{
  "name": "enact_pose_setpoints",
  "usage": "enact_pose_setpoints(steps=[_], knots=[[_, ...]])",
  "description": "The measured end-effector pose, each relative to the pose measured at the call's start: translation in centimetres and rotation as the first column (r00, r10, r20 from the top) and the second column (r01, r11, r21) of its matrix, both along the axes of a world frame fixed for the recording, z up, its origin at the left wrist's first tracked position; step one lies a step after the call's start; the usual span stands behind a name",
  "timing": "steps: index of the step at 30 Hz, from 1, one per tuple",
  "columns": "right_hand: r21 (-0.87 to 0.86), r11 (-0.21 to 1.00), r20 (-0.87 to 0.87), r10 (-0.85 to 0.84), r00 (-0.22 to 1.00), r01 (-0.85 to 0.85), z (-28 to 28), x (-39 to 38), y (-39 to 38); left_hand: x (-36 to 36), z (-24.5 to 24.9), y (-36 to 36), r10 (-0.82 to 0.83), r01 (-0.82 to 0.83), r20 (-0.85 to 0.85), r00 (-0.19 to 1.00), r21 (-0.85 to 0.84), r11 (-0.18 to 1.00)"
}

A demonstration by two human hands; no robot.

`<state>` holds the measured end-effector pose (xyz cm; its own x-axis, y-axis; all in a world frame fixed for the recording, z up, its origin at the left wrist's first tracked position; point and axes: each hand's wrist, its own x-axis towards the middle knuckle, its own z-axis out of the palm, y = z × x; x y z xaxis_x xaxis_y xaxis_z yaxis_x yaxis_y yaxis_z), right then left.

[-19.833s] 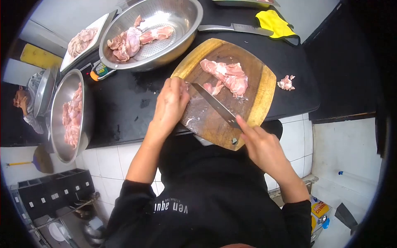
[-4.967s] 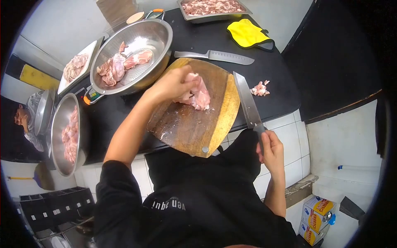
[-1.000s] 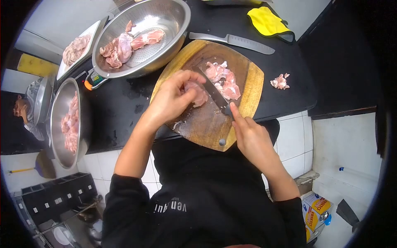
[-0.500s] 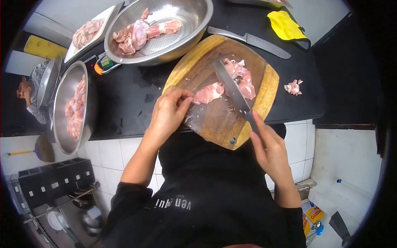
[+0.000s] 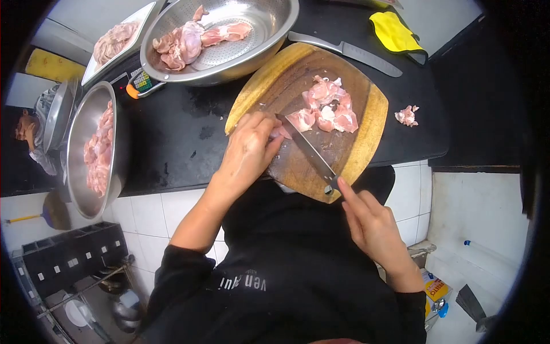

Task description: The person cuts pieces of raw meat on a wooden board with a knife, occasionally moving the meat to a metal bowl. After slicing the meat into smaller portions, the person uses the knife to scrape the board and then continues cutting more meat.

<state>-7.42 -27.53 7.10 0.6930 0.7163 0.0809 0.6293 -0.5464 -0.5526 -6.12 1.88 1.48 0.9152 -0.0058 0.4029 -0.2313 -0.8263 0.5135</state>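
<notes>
On the wooden cutting board (image 5: 260,86) lies raw chicken meat (image 5: 327,103), cut into pieces. My left hand (image 5: 246,146) has its fingers curled over one end of the meat at the board's left side, partly hiding that piece. In my right hand (image 5: 369,223) is the handle of a kitchen knife (image 5: 311,150). Its blade slants up and left across the meat, with the tip close to my left fingertips. A second knife (image 5: 364,57) rests on the black table behind the board.
A steel colander (image 5: 269,43) holding chicken stands behind the board. At left is a steel bowl (image 5: 72,155) of cut meat. A white tray of meat (image 5: 114,43), a yellow cloth (image 5: 395,33) and a small pile of scraps (image 5: 407,116) are also on the table.
The knife has moved left and toward me, from beside the right-hand pieces to close by my left fingers. My left hand has shifted right over the meat. More cut meat lies right of the blade.
</notes>
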Motion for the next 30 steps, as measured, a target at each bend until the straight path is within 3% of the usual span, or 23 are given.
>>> enact_pose_setpoints(steps=[5, 11, 17, 20, 24, 26, 27, 30], knots=[[-0.148, 0.989, 0.052, 0.035, 0.998, -0.027, 1.2, -0.6, -0.1, 0.2, -0.4, -0.1, -0.019, 0.019, -0.021, 1.0, -0.002, 1.0], [-0.165, 0.986, 0.133, 0.038, 0.99, -0.015, -2.4, 1.6, 4.0, 0.3, 0.1, -0.3, -0.094, 0.094, -0.025, 0.995, 0.003, 0.996], [-0.067, 0.998, 0.077, 0.027, 0.997, -0.022, -3.1, 2.6, 3.3, 1.2, -0.8, 0.1, 0.049, -0.048, -0.05, 0.998, 0.019, 0.999], [-0.103, 0.995, 0.061, 0.02, 0.998, -0.013, -2.1, 1.6, 2.3, 1.6, -0.7, 1.9, 0.196, -0.194, 0.0, 0.981, 0.123, 0.973], [0.062, 0.998, 0.001, 0.022, 1.0, -0.022, -0.5, 1.6, 0.4, 0.9, -0.2, 2.0, 0.096, -0.087, -0.064, 0.993, 0.124, 0.988], [0.124, 0.989, 0.004, -0.078, 0.997, 0.077, 0.5, 1.3, -0.5, 1.0, 0.3, 1.2, 0.084, -0.081, -0.043, 0.996, 0.076, 0.994], [0.123, 0.989, -0.001, -0.076, 0.997, 0.076, 0.6, 1.3, -0.7, 1.0, 0.3, 0.7, 0.065, -0.065, -0.019, 0.998, 0.024, 0.998], [0.065, 0.99, 0.042, -0.13, 0.991, 0.128, 0.2, 1.0, -1.4, 1.3, 0.4, -0.6, 0.087, -0.09, 0.029, 0.996, 0.098, 0.991]])
